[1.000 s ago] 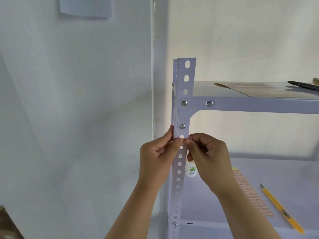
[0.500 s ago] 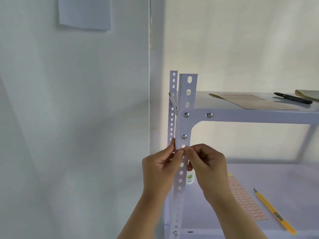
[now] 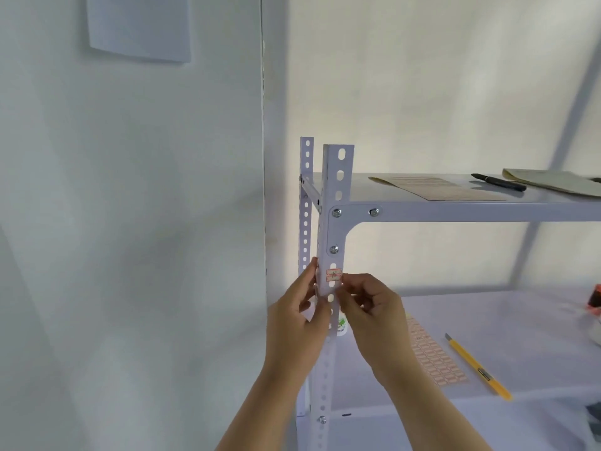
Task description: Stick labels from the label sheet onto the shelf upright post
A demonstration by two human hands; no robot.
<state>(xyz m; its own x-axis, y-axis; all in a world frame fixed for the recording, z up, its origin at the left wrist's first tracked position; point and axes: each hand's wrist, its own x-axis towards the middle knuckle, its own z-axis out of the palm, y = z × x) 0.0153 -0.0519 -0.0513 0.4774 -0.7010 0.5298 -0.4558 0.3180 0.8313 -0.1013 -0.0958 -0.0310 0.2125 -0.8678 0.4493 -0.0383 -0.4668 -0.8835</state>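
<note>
Little red-bordered label (image 3: 334, 275) with handwriting is on the front face of the white perforated upright post (image 3: 338, 177), just under the bracket bolt (image 3: 334, 249). Left hand (image 3: 300, 323) and right hand (image 3: 374, 317) flank the post, fingers loose, gripping nothing. Label sheet (image 3: 432, 356) lies on the lower shelf (image 3: 520, 320) beside a yellow utility knife (image 3: 476, 367), open shelf around.

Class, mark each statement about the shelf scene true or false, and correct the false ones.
1. A red-bordered label is stuck on the front post. True.
2. The label sheet lies on the top shelf. False: it lies on the lower shelf.
3. A yellow knife lies to the right of the sheet. True.
4. The right hand holds a pen. False: the pen lies on the top shelf.
5. The left hand is at the post. True.
</note>
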